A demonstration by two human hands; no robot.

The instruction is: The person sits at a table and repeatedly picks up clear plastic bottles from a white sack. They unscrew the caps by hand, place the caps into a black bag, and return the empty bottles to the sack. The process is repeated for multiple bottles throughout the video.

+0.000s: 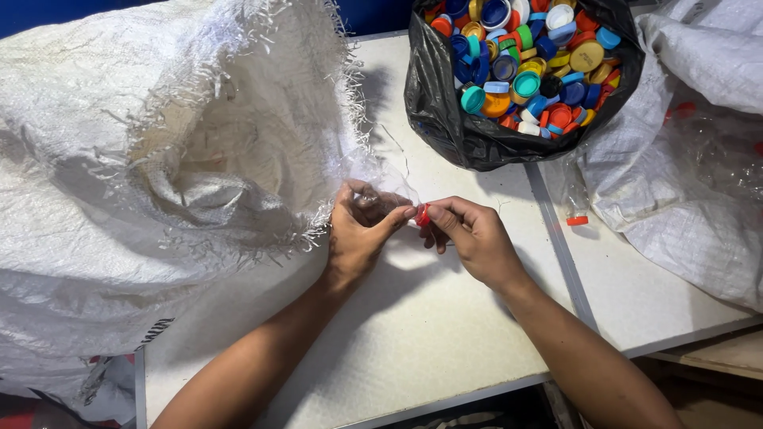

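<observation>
My left hand (359, 230) grips a clear, crumpled plastic bottle (387, 184) by its neck, just in front of the open mouth of a large white woven sack (159, 159). My right hand (470, 234) pinches the small red cap (424, 214) on that bottle between thumb and fingers. Both hands meet over the white table (429, 318). Most of the bottle is hard to make out because it is transparent.
A black plastic bag (445, 103) full of many coloured bottle caps (528, 59) stands at the back right. Another white woven sack (691, 159) lies at the right, with a clear bottle with a red cap (578, 220) beside it. The table's front edge runs near my forearms.
</observation>
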